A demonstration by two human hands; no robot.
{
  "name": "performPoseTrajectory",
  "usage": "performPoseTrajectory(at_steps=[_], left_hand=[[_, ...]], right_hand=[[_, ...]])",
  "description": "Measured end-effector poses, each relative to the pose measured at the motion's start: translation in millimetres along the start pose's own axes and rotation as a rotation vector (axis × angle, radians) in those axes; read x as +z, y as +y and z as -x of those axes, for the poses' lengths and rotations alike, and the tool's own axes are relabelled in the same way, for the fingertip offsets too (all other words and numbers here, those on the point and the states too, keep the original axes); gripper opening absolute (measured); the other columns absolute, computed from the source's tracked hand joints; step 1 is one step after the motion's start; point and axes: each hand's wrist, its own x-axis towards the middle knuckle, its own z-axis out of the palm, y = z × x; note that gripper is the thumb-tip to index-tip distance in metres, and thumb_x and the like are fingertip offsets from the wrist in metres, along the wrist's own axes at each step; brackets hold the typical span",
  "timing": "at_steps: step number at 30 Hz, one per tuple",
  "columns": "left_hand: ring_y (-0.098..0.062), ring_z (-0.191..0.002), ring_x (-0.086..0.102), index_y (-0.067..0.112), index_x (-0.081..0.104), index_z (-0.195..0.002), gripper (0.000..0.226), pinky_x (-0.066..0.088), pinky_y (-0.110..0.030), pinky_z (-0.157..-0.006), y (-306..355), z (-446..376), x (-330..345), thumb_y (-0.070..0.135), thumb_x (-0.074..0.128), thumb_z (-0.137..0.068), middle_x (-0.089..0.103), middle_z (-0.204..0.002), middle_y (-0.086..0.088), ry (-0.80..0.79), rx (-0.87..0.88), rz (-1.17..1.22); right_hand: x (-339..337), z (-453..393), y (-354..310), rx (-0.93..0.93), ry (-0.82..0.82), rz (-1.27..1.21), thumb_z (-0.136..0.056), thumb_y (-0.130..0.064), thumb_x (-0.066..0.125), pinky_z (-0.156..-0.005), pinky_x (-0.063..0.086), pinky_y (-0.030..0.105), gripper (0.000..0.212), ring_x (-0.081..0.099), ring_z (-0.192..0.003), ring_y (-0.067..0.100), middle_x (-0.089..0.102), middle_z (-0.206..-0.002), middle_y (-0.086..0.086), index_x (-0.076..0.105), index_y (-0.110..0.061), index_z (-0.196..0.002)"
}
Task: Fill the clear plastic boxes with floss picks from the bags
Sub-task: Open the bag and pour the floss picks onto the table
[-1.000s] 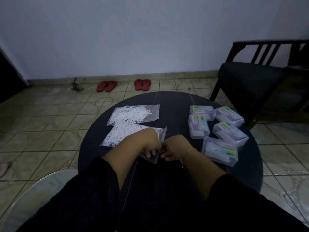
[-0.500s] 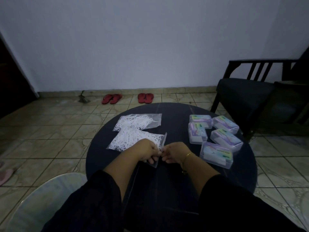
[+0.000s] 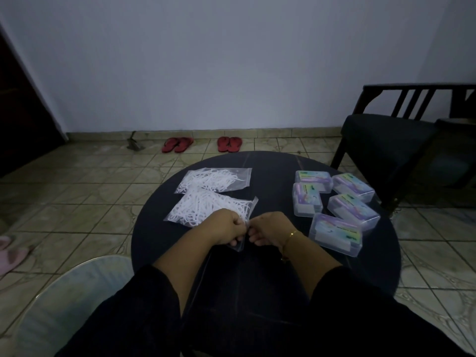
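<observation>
Two clear zip bags of white floss picks lie on a round dark table. The far bag lies flat and untouched. The near bag has its zip edge toward me. My left hand and my right hand both pinch that zip edge, knuckles almost touching. Several clear plastic boxes with coloured labels sit closed on the table's right side, the nearest box just right of my right wrist, others behind it.
A dark wooden chair stands right of the table. Two pairs of red slippers lie by the far wall on the tiled floor. A pale round seat edge is at lower left, a pink slipper at the left edge.
The camera has tilted up a little, showing more wall. Both hands stay pinched on the near bag's zip edge, with almost no shift.
</observation>
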Motion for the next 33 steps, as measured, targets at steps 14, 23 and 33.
performPoseTrajectory(at_steps=[14, 23, 33], left_hand=[[-0.02, -0.077, 0.068, 0.023, 0.058, -0.076, 0.014, 0.053, -0.035, -0.075, -6.3, 9.3, 12.1, 0.026, 0.057, -0.09, 0.067, -0.074, 0.001, 0.164, 0.031, 0.017], [-0.015, -0.064, 0.067, 0.016, 0.052, -0.079, 0.017, 0.051, -0.033, -0.069, -3.1, 14.7, 12.1, 0.029, 0.05, -0.091, 0.071, -0.072, -0.002, 0.272, 0.006, 0.105], [-0.021, -0.055, 0.067, 0.015, 0.047, -0.08, 0.016, 0.049, -0.029, -0.053, -3.3, 18.0, 6.2, 0.025, 0.046, -0.093, 0.069, -0.067, -0.005, 0.216, 0.018, 0.194]], right_hand=[[4.8, 1.3, 7.0, -0.076, 0.121, 0.003, -0.093, -0.011, 0.054, -0.049, 0.045, 0.02, 0.022, 0.053, -0.051, 0.012, 0.056, -0.062, 0.003, 0.053, -0.011, -0.071], [8.6, -6.2, 2.9, -0.043, 0.168, 0.09, -0.092, -0.02, 0.054, -0.056, 0.05, 0.028, 0.023, 0.057, -0.053, 0.019, 0.059, -0.064, 0.008, 0.054, -0.007, -0.073], [6.8, -8.5, 8.5, -0.074, 0.197, 0.047, -0.096, -0.017, 0.05, -0.047, 0.047, 0.024, 0.019, 0.054, -0.049, 0.013, 0.057, -0.063, 0.004, 0.064, -0.01, -0.086]])
